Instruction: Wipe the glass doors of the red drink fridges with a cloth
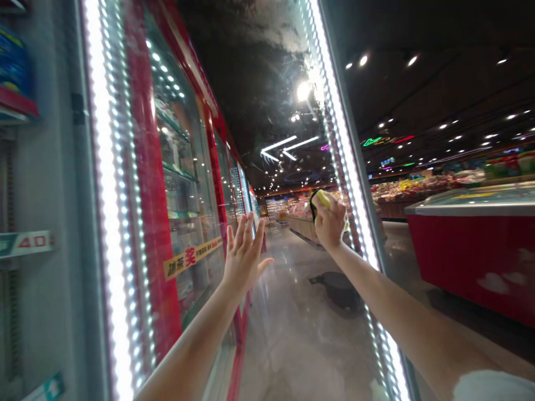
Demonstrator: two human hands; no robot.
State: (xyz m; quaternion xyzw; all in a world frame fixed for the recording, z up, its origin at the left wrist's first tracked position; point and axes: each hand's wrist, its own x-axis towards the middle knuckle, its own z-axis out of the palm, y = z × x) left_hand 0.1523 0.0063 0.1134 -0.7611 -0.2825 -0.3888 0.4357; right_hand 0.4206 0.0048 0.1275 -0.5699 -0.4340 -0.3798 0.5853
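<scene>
Reaching up from the bottom right past a pale sleeve [487,386], the right arm slants to the right grip [332,223], which is closed around a yellow and black sponge [321,199] just beside the pane's right light strip [346,133]. The left arm rises from the bottom, and the left grip [244,253] is spread wide and empty, fingers up and thumb out to the right, lower than the sponge and apart from it. Both are held up before a tall glass pane [276,33] with smudges near its top; whether either touches it, I cannot tell. A bright left light strip [106,195] runs down its other side. Just left of that, a grey shelf unit [48,167] bears a price tag [35,242] and, higher up, a blue pack [15,67]. Within the pane's outline stand red coolers [156,223] with glass fronts, a yellow label [192,258] across one, and the shiny floor [284,340] with a dark rounded patch [340,287]. To the right, outside the pane, sits a red chest freezer [468,245] with a pale rim. Farther back, colourful goods [418,186] line long displays beneath a dark ceiling dotted with small lights.
</scene>
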